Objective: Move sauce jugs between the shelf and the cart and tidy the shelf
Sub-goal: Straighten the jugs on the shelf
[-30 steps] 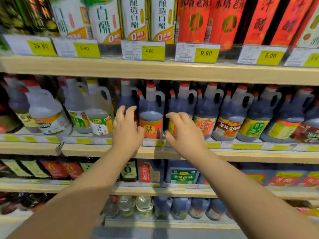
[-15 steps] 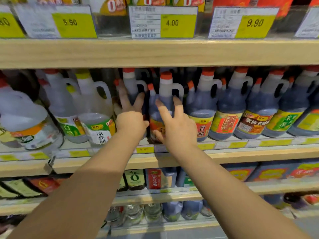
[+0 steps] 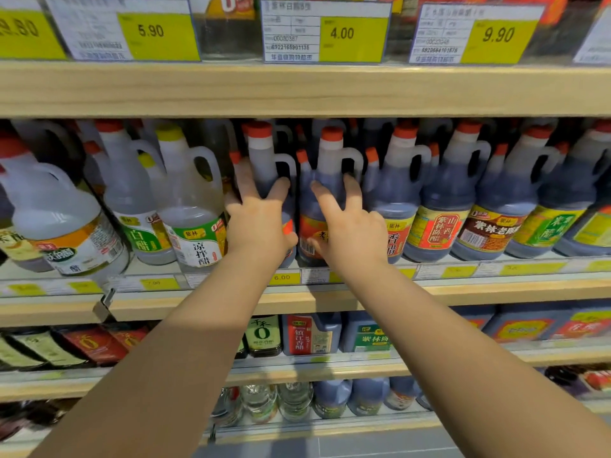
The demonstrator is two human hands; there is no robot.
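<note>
Left fingers (image 3: 245, 181): straight and spread wide, laid flat against the shoulder of a dark jug (image 3: 264, 160) with a red cap. They are not curled round it and none passes through its handle. The left hand (image 3: 261, 226) covers the jug's front, and a strip of orange label shows at the thumb side.

Right fingers (image 3: 324, 198): likewise extended and parted, resting on the shoulder of the neighbouring dark jug (image 3: 330, 153), just below its handle. The right hand (image 3: 352, 236) lies over that jug's label, with the thumb down beside the barcode. I cannot tell how firmly either hand presses.

Both jugs stand upright, side by side and touching, at the front of the middle shelf (image 3: 496, 287).

To their left stand clear jugs (image 3: 195, 200), one with a yellow cap and a green label, others red-capped; the outermost leans. To the right, a row of dark jugs (image 3: 443, 200) runs along the same shelf, upright with handles facing right.

Above, the upper shelf board (image 3: 297, 90) carries yellow price tags (image 3: 342, 33) reading 5.90, 4.00 and 9.90. Below, the lower shelves hold further bottles (image 3: 310, 335).
</note>
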